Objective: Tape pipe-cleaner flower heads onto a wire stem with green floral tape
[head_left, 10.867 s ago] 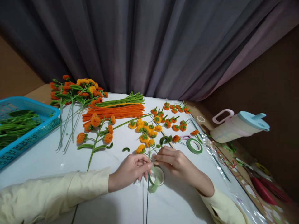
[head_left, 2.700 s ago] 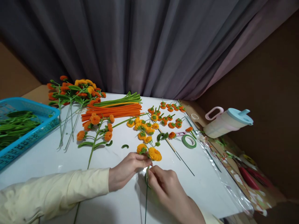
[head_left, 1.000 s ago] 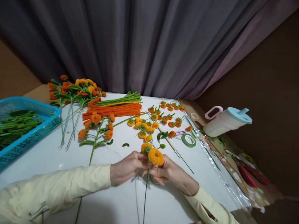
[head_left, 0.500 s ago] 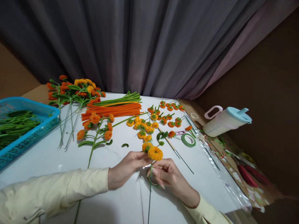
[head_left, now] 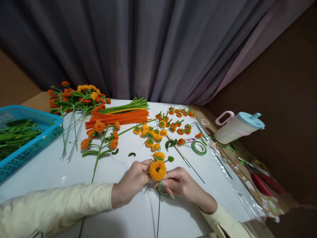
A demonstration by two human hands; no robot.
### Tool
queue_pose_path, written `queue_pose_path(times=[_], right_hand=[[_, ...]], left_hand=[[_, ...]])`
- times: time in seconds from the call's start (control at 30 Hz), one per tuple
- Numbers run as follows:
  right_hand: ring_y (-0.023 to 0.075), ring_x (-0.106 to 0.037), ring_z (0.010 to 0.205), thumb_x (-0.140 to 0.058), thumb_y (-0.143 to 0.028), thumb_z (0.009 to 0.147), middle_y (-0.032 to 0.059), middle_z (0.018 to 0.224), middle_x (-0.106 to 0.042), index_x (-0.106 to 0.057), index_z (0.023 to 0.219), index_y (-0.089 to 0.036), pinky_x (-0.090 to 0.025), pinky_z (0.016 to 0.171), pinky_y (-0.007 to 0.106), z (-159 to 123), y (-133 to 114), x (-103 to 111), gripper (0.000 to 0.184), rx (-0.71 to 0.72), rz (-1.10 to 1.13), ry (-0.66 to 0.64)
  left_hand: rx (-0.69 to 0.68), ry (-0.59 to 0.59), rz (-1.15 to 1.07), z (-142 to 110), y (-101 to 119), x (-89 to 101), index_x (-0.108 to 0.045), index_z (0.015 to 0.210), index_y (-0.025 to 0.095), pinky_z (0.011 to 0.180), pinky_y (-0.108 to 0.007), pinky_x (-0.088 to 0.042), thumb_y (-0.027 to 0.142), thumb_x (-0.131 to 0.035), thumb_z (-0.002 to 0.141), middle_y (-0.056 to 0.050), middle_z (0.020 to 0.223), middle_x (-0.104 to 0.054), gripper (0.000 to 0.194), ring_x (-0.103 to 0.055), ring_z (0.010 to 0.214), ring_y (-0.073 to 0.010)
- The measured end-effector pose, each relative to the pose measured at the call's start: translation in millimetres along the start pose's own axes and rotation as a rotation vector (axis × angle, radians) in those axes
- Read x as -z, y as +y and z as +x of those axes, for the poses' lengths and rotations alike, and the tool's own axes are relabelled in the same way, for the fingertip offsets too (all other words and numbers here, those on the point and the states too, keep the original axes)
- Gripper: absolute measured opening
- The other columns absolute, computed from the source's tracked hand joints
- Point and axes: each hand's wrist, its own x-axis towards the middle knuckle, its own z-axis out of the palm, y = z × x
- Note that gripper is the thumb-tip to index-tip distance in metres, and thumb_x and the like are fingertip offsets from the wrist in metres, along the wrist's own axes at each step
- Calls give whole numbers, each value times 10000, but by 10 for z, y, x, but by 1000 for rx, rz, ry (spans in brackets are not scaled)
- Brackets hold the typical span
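Note:
My left hand (head_left: 132,180) and my right hand (head_left: 182,183) meet at the table's near middle, both pinched on a thin green stem (head_left: 158,211) topped by a yellow-orange fuzzy flower (head_left: 158,170). The flower faces the camera between my fingertips. A second yellow flower (head_left: 158,155) and a small green bud (head_left: 170,158) stick up just behind it on the same sprig. A roll of green tape lies mostly hidden under my right hand. The stem runs down toward the near table edge.
A white table (head_left: 49,168) carries loose small flowers (head_left: 158,132), orange and green pipe cleaners (head_left: 121,115), finished sprigs (head_left: 99,138), a green tape roll (head_left: 198,147), a blue basket (head_left: 27,135) at left and a lidded jug (head_left: 237,127) at right. Grey curtain behind.
The flower head has turned to face the camera and dropped lower between my hands. My right hand's fingers have closed in on the stem just under it.

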Motion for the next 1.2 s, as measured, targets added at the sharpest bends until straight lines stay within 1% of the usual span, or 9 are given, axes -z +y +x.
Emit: queue_pose_path(times=[0.3,0.4,0.53,0.63,0.77,0.87,0.97,1.07,1.2], right_hand=[[26,-284,343,-673,-437,779,-48,459,-486,-683,737,-84,-215,365,194,180,271,111,356,-87,296,-271],[29,-284,348,-680,-468,754,-58,446,-460,-688,764,-87,-208,367,193,208,222,76,381,-127,321,-331],[40,-275,358,-667,-570,709,-61,438,-429,-660,662,-112,-234,374,207,208,184,-3,461,-147,307,-338],[41,-273,362,-669,-553,722,-54,439,-438,-627,616,-123,-206,373,204,170,205,-59,444,-117,298,-243],[49,-284,363,-639,-531,772,-46,406,-419,-589,572,-127,-197,393,219,59,188,-128,454,-4,257,37],[63,-303,390,-606,-458,827,-38,403,-404,-538,532,-137,-230,415,230,-40,91,-187,441,42,140,218],[68,-305,384,-540,-402,873,-40,395,-388,-464,507,-160,-241,414,227,-108,-28,-256,445,68,-8,319],[75,-309,396,-463,-351,897,-38,423,-377,-444,525,-169,-251,423,226,-133,-108,-326,415,77,-205,362],[85,-280,446,-441,-302,889,-34,475,-355,-458,542,-166,-241,448,233,-119,-137,-365,373,107,-454,431]], left_hand=[[18,-98,-146,21,-20,13,-577,468,120,565,-197,-394,303,-817,571,12,753,-442,319,-426,639,-87],[77,-216,-221,35,-36,23,-582,500,114,563,-218,-416,332,-825,579,11,652,-488,336,-438,558,-76],[160,-360,-297,55,-43,31,-635,594,107,611,-316,-484,434,-833,552,1,533,-531,384,-485,484,-103],[166,-358,-319,61,-47,34,-661,638,99,639,-354,-497,439,-833,552,-18,546,-568,390,-549,502,-142],[100,-252,-318,27,-55,28,-719,692,100,774,-359,-467,383,-740,710,-56,638,-627,284,-601,647,-182],[44,-149,-226,-17,-60,20,-744,672,124,864,-307,-407,369,-676,773,-71,778,-640,274,-560,851,-196],[-25,-99,-99,-39,-51,4,-743,659,150,872,-278,-377,342,-687,755,-66,903,-613,223,-504,968,-204],[-9,-5,-95,-35,-27,-24,-732,707,154,802,-273,-389,313,-745,676,-45,894,-610,162,-523,891,-189],[57,37,-116,-24,-3,-40,-713,820,147,755,-290,-391,304,-749,646,-35,825,-626,237,-515,770,-169]])
